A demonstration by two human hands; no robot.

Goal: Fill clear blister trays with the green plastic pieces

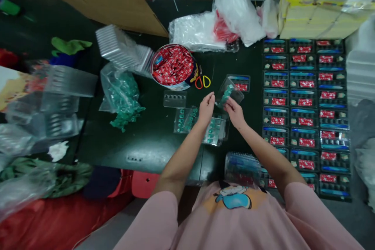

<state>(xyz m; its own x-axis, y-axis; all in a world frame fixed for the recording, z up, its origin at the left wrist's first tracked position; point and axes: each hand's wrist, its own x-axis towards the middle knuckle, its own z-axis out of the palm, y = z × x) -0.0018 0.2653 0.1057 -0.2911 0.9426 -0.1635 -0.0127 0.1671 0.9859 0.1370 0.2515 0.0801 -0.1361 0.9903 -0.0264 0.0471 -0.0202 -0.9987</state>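
Observation:
My right hand [233, 111] grips a clear plastic blister tray [229, 92] with green pieces in it, tilted above the dark table [152, 140]. My left hand [206, 108] hovers just left of that tray with fingers curled and nothing visibly in it. Under both hands lie two clear trays holding green pieces [215, 129] [185, 119]. An empty clear tray [175, 99] lies to the left. One filled tray [240, 83] sits just beyond the held one.
A round tin of red packets [172, 65] stands behind, with red and yellow rings [202, 82] beside it. A bag of green pieces [121, 95] lies left. Rows of filled trays [304, 105] cover the right side. A stack of trays [242, 168] sits near my body.

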